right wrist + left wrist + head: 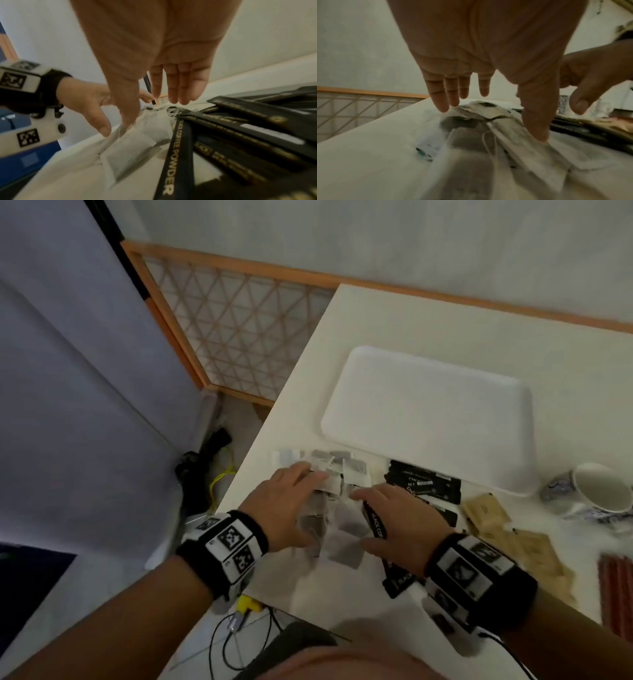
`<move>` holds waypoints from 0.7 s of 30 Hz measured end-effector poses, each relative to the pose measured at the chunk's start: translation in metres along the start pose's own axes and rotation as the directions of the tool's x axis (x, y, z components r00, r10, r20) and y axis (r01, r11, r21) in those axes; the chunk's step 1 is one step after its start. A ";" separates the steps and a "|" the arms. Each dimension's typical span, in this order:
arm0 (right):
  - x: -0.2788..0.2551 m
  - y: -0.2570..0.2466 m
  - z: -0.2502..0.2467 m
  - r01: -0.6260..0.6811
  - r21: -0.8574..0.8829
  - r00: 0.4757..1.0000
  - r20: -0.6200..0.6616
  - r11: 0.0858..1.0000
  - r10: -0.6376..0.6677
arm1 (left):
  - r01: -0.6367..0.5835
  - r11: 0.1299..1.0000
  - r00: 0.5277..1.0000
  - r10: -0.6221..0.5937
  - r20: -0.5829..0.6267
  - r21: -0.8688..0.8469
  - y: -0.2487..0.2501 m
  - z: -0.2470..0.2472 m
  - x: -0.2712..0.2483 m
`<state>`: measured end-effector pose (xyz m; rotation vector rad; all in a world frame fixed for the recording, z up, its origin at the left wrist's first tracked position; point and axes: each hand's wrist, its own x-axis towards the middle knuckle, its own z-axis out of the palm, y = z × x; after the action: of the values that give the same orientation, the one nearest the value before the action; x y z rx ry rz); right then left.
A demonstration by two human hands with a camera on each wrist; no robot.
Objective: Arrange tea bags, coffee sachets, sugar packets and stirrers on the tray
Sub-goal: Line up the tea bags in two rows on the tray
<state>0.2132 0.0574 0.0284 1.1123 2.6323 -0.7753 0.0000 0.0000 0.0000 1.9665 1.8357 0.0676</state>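
A loose pile of pale tea bags lies near the table's left corner, in front of the bare white tray. My left hand lies flat over the pile's left side, fingers straight, thumb tip pressing a bag. My right hand is spread over the pile's right side, fingers straight, thumb touching a bag. Black coffee sachets fan out under and right of it. Brown sugar packets and reddish stirrers lie further right.
A patterned mug lies on its side at the tray's near right corner. The white table's left edge is close to my left hand. A wooden lattice screen and cables stand beyond it on the floor.
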 end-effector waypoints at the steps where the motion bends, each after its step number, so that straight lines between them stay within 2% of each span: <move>1: 0.008 -0.004 0.002 -0.012 -0.034 1.000 0.006 0.999 0.012 | -0.033 0.998 0.999 0.030 0.036 0.057 -0.001 0.000 0.004; 4: 0.025 -0.014 0.013 -0.065 -0.122 0.997 -0.040 0.990 0.060 | -0.111 0.969 0.993 0.101 0.054 0.220 -0.004 0.005 0.013; 7: 0.033 -0.017 0.030 -0.098 -0.211 0.993 -0.080 0.973 0.083 | -0.133 0.960 0.991 0.125 0.046 0.247 -0.008 0.010 0.018; 9: 0.034 -0.020 0.034 -0.118 -0.210 0.989 -0.107 0.970 0.098 | -0.127 0.970 0.992 0.118 0.054 0.207 -0.007 0.009 0.022; 13: 0.033 -0.023 0.033 -0.180 -0.075 0.977 -0.125 0.981 0.170 | -0.095 0.993 0.992 0.089 0.087 0.071 -0.001 0.003 0.027; 18: 0.032 -0.018 0.026 -0.193 -0.051 0.978 -0.089 0.980 0.188 | -0.111 0.993 0.986 0.116 0.122 -0.046 -0.003 -0.001 0.032; 21: 0.031 -0.011 0.020 -0.180 0.014 0.976 -0.121 0.984 0.181 | -0.096 0.990 0.982 0.111 0.155 -0.101 -0.005 -0.003 0.034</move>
<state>0.1822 0.0595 0.0048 1.4187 2.5786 -0.6947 -0.0016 0.0338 -0.0082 1.9420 1.5996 0.0257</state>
